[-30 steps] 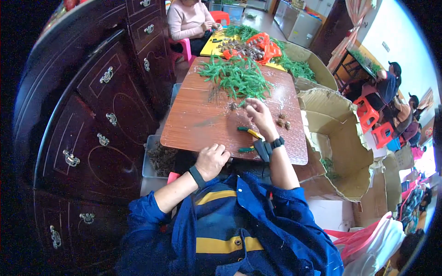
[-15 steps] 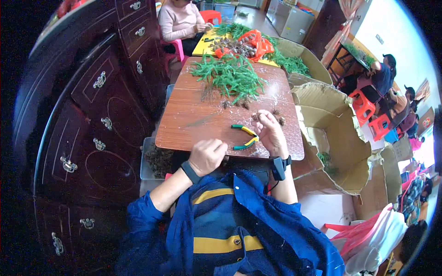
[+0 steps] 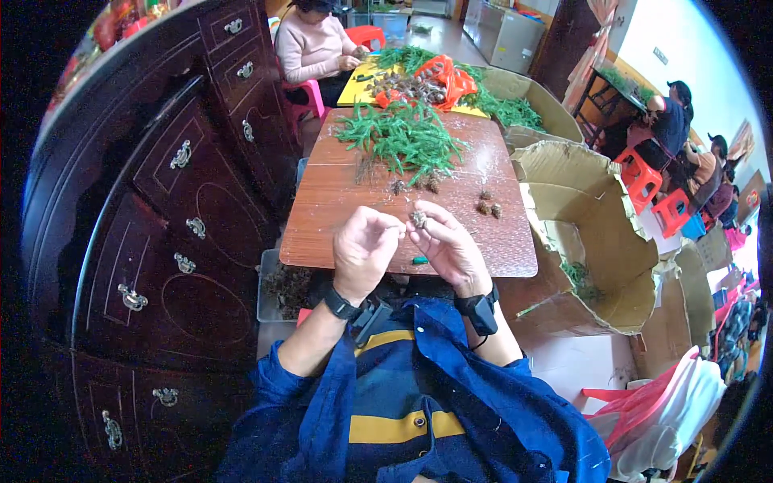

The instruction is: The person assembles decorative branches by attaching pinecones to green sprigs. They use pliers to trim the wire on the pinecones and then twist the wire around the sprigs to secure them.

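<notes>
Above the near part of the brown wooden table (image 3: 318, 217), my right hand (image 3: 452, 245) pinches a small pine cone (image 3: 418, 219) between thumb and fingers. My left hand (image 3: 362, 249) is right beside it, thumb and fingertips pressed together close to the cone; whatever lies between them is too small to make out. Under my right hand lie the pliers, mostly hidden, with one green handle end (image 3: 419, 260) showing. Several loose pine cones (image 3: 485, 207) rest to the right of my hands. Beyond them, a heap of green artificial sprigs (image 3: 403, 137) covers the table's far part.
A yellow table (image 3: 350, 92) adjoins at the far end, with more cones and a red plastic bag (image 3: 439, 80); a person in pink sits there. An open cardboard box (image 3: 584, 209) stands to the right. Dark drawers (image 3: 177, 193) line the left, with a clear bin (image 3: 278, 290) beneath the table edge.
My hands have come together: the left moved up and right, the right moved left with the pine cone. The pliers, earlier in plain sight, are now mostly covered by my right hand.
</notes>
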